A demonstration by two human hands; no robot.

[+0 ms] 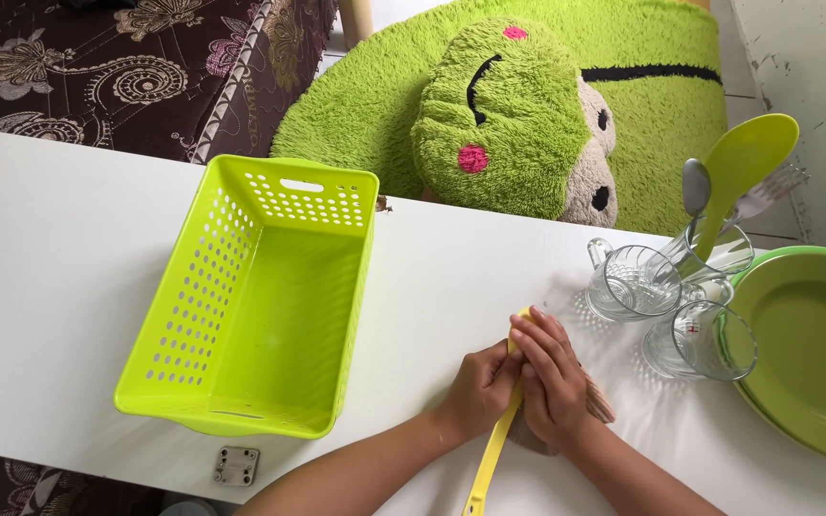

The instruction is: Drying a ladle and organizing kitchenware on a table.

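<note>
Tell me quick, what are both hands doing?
Left hand: closed on the yellow-handled utensil.
Right hand: curled over the same utensil and some brown sticks; its grip can't be told.

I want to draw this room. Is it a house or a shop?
Probably a house. A white table holds glass mugs, spoons and green plates beside a green basket, and a plush frog cushion lies on the floor.

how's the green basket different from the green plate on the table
The basket is lime, rectangular, deep and perforated along its walls; the plate is a duller green, round, shallow and solid. The basket sits left of the hands, the plate at the right edge, partly cut off. Both rest empty on the white table.
</note>
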